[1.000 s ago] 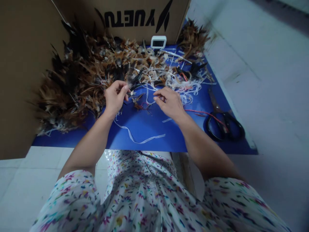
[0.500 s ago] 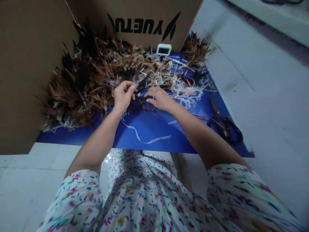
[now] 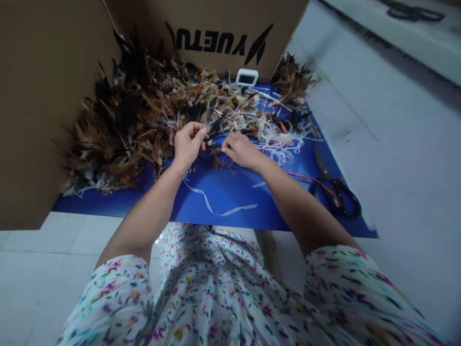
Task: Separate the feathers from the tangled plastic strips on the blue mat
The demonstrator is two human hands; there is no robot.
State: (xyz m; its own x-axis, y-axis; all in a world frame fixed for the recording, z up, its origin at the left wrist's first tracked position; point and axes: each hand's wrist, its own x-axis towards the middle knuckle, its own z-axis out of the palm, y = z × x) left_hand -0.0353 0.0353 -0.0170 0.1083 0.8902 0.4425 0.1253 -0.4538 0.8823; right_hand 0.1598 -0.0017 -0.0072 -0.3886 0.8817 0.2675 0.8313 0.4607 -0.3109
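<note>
My left hand point(image 3: 188, 144) is closed, thumb and index finger pinching a feather point(image 3: 210, 113) that is greyish and points up and away. Just to its right, my right hand point(image 3: 240, 150) has its fingers curled together, low over some dark feathers; what its fingertips hold, if anything, is hidden. Between and beyond both hands lies a heap of brown and black feathers point(image 3: 151, 115). Small brown and reddish scraps point(image 3: 223, 162) rest on the blue board point(image 3: 230, 192) below the hands. Beside my right hand is a tangle of white ribbon point(image 3: 283, 144).
Black-handled scissors point(image 3: 336, 190) lie at the board's right, with a red cord point(image 3: 306, 176) across them. A loose white ribbon point(image 3: 212, 206) lies in front. A small white digital display point(image 3: 247, 77) stands before a cardboard box point(image 3: 216, 17). Another cardboard panel point(image 3: 50, 105) borders the left.
My right hand has drawn slightly apart from my left, its fingertips curling in more. The left hand keeps its pinch on the feather. The whole view has shifted a little.
</note>
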